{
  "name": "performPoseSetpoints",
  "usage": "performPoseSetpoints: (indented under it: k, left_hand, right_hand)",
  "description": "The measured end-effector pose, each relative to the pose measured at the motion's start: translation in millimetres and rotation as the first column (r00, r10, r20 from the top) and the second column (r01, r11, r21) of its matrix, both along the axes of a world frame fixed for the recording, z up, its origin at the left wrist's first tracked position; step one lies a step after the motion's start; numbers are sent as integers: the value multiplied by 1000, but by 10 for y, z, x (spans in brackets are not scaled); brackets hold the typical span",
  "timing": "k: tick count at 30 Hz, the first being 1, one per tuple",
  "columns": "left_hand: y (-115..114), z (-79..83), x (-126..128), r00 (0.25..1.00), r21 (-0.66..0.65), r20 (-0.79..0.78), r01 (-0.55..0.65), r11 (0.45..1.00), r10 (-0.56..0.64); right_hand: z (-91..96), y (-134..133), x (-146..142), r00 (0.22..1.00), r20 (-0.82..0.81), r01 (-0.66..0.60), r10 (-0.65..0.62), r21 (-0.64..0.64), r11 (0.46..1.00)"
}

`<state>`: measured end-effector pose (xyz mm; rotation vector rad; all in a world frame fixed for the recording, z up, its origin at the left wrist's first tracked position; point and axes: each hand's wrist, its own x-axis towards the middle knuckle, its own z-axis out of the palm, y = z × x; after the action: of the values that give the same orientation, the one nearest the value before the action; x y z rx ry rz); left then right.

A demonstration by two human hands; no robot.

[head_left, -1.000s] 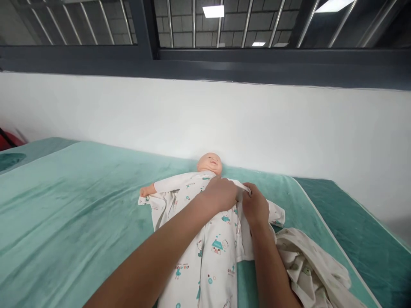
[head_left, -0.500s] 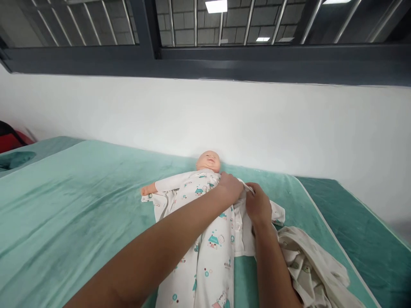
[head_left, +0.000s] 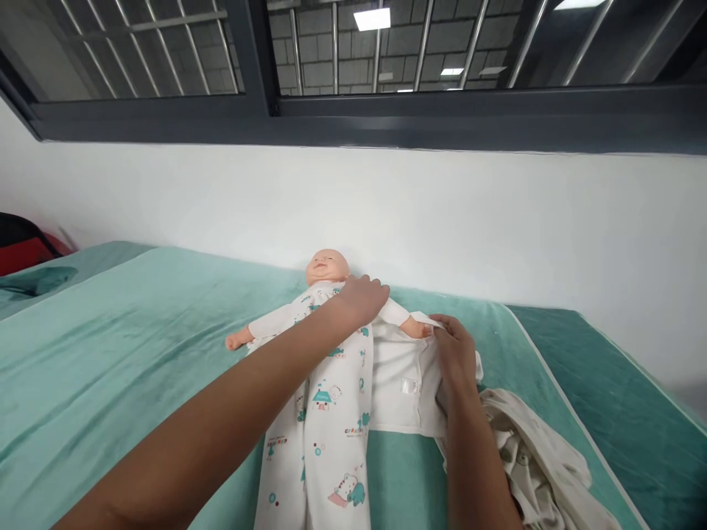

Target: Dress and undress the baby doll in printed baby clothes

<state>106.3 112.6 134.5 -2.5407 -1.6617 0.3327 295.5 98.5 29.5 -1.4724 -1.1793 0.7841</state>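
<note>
A baby doll [head_left: 327, 266] lies on its back, head toward the wall, dressed in a white outfit printed with small houses and animals. My left hand [head_left: 364, 298] is closed around the doll's upper arm near the shoulder, its fingertips partly hidden. Beneath that arm a white baby shirt [head_left: 395, 397] is spread out, its inner side and a small label showing. Pinched in my right hand [head_left: 456, 346] is an edge of this shirt, right beside the doll's small hand [head_left: 415, 328]. The doll's other arm [head_left: 270, 322] stretches out to the left.
A crumpled beige garment [head_left: 530, 449] lies by my right forearm. Green sheets [head_left: 166, 316] cover the bed, which meets a white wall [head_left: 497, 221]. Above runs a dark window frame [head_left: 387, 125] with metal bars behind. Something red and black [head_left: 22, 250] sits at the far left.
The doll and my left hand have shifted left in view. The doll's arm and hand on the right now show over the shirt, and more of the shirt's inner side is visible.
</note>
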Motion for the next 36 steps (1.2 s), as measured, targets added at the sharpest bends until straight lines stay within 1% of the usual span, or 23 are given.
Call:
performPoseSetpoints:
  k: [2, 4, 7, 11, 14, 17, 21, 23, 25, 26, 28, 29, 30, 31, 32, 33, 34, 35, 36]
  left_hand:
    - [-8, 17, -52, 1000, 1, -13, -7, 1000, 7]
    - [-5, 21, -85, 1000, -8, -27, -16, 1000, 16]
    - [10, -20, -83, 1000, -27, -22, 4, 1000, -5]
    - [23, -146, -5, 999, -24, 24, 46, 999, -46]
    - [37, -225, 47, 998, -21, 46, 51, 998, -49]
    - [66, -279, 99, 997, -26, 67, 50, 998, -48]
    - [95, -369, 262, 994, -26, 104, 45, 999, -42]
    - [68, -401, 372, 991, -21, 123, 47, 999, -44]
    - [-5, -398, 448, 985, -6, 160, 70, 998, -68]
    - [-58, -384, 456, 978, 9, 190, 90, 996, -90]
    - [-184, -350, 382, 953, 64, 274, 120, 991, -133]
    - [-248, -341, 295, 935, 100, 326, 115, 988, -141]
    - [-309, -345, 176, 915, 138, 382, 85, 987, -132]
    - [-362, -364, 32, 889, 169, 445, 34, 985, -107]
    - [-404, -399, -128, 851, 188, 521, -49, 981, -57]
    - [-434, -448, -291, 800, 199, 600, -133, 971, -14]
    - [-453, -506, -447, 733, 199, 680, -215, 956, 24]
    - [-463, -566, -583, 650, 175, 758, -286, 942, 56]
    - [-464, -623, -692, 579, 148, 812, -329, 933, 75]
  right_hand:
    - [-9, 6, 19, 991, -136, 3, -4, -7, 1000]
    - [-9, 0, 20, 959, -284, -14, 5, -27, 1000]
    - [-12, -1, 0, 877, -480, -36, 2, -61, 997]
    - [-80, 83, -21, 745, -667, -102, 32, -66, 993]
    - [-148, 161, -11, 654, -756, -117, 22, -72, 991]
    - [-163, 173, 23, 593, -805, -72, -26, -85, 994]
    - [-115, 127, 76, 507, -854, 73, -117, -92, 993]
    - [-101, 115, 96, 494, -857, 132, -148, -94, 987]
    - [-99, 109, 115, 521, -835, 177, -180, -101, 979]
    - [-98, 106, 122, 555, -807, 213, -200, -95, 972]
    - [-82, 88, 115, 670, -698, 320, -252, -34, 947]
    - [-65, 71, 92, 741, -610, 375, -282, 27, 927]
    - [-43, 48, 50, 808, -506, 406, -303, 104, 908]
    - [-17, 18, -15, 864, -399, 402, -306, 182, 897]
    - [8, -17, -102, 911, -301, 359, -282, 242, 901]
    - [30, -57, -209, 950, -217, 279, -223, 273, 921]
    - [46, -99, -330, 981, -147, 167, -130, 274, 947]
    - [54, -141, -456, 996, -88, 38, -17, 248, 968]
    - [54, -182, -578, 995, -30, -84, 93, 210, 974]
